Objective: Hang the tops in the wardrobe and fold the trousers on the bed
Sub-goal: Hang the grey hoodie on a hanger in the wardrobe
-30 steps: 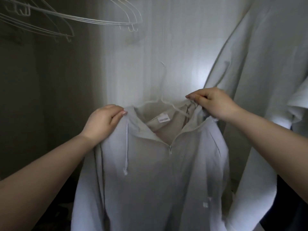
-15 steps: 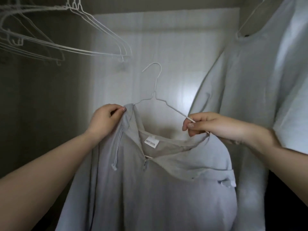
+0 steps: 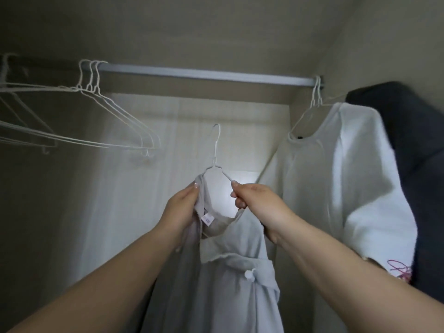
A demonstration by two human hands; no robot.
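Hands held a grey top (image 3: 230,272) on a wire hanger (image 3: 216,150) below the wardrobe rail (image 3: 204,74). The left hand (image 3: 182,210) gripped the collar and that side of the hanger together, fingers curled round the cloth. The right hand (image 3: 254,200) pinched the hanger's other wire arm. The hook stood upright straight under a bare stretch of rail, between the empty hangers (image 3: 96,121) and the white top (image 3: 336,176), so the lift looked nearly vertical.

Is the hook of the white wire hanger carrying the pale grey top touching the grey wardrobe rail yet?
Apart. The head view shows the hanger's hook well below the rail, with bare wall between them.
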